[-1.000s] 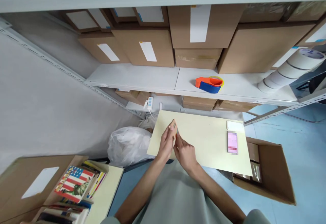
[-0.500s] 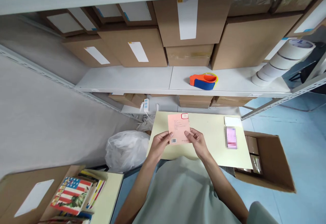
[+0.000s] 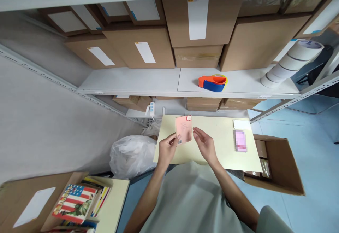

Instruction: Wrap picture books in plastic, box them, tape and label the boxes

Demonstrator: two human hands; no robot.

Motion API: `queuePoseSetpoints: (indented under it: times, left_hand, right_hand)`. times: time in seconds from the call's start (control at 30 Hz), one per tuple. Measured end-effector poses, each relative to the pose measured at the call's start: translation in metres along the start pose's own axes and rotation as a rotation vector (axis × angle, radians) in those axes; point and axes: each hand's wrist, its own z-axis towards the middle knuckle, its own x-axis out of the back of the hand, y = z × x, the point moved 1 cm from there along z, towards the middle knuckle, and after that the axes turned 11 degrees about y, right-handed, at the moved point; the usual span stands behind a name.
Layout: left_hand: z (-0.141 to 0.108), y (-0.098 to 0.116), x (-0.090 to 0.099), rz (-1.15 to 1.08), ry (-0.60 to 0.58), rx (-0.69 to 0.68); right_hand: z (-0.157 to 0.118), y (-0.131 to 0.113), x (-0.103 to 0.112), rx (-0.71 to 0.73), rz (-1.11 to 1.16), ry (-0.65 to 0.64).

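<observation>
A thin pink book (image 3: pixel 183 129) with a red-framed stamp and a barcode is held up over the cream tabletop (image 3: pixel 212 148). My left hand (image 3: pixel 167 149) grips its lower left edge, thumb on the cover facing me. Just off the book's right edge, my right hand (image 3: pixel 204 144) is apart from it, fingers extended and nothing in them. A pink, blurred-out phone-like object (image 3: pixel 240 141) lies on the tabletop to the right, below a white slip (image 3: pixel 241 124).
An orange and blue tape dispenser (image 3: pixel 212 83) and stacked tape rolls (image 3: pixel 292 63) stand on the shelf (image 3: pixel 132 82) ahead, before cardboard boxes (image 3: pixel 140 49). An open carton (image 3: pixel 284 165) is at right; a plastic bag (image 3: pixel 132 157) and a pile of books (image 3: pixel 75 203) are at left.
My right hand has let go of the book and moved slightly off its right edge. The book has turned at an angle in my left hand.
</observation>
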Motion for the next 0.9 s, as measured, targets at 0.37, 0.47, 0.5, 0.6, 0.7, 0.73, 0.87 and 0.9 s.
queuePoseSetpoints:
  times: [0.37, 0.47, 0.5, 0.6, 0.7, 0.73, 0.87, 0.9]
  left_hand:
    - [-0.043, -0.028, -0.038, 0.07, -0.053, -0.147]
    - [-0.033, -0.032, -0.033, -0.024, -0.075, -0.093]
    - [-0.026, -0.033, -0.028, -0.038, -0.043, -0.071]
    - [-0.002, -0.032, -0.006, -0.048, 0.074, 0.01]
    - [0.014, -0.029, 0.011, -0.109, -0.012, 0.118]
    - [0.016, -0.027, 0.015, -0.123, -0.049, 0.138]
    - [0.013, -0.017, 0.019, -0.101, -0.08, 0.14]
    - [0.011, -0.014, 0.018, -0.092, -0.084, 0.13]
  right_hand:
    - [-0.018, 0.01, -0.013, 0.094, -0.11, -0.104]
    - [-0.001, 0.016, 0.0, 0.049, -0.098, -0.119]
    - [0.004, 0.015, 0.005, 0.027, -0.062, -0.127]
    - [0.012, 0.006, 0.017, -0.06, 0.07, -0.161]
    - [0.012, -0.006, 0.024, -0.142, 0.142, -0.206]
    - [0.012, -0.009, 0.025, -0.154, 0.154, -0.215]
    - [0.013, -0.011, 0.026, -0.15, 0.153, -0.227]
    - [0.014, -0.01, 0.026, -0.141, 0.138, -0.226]
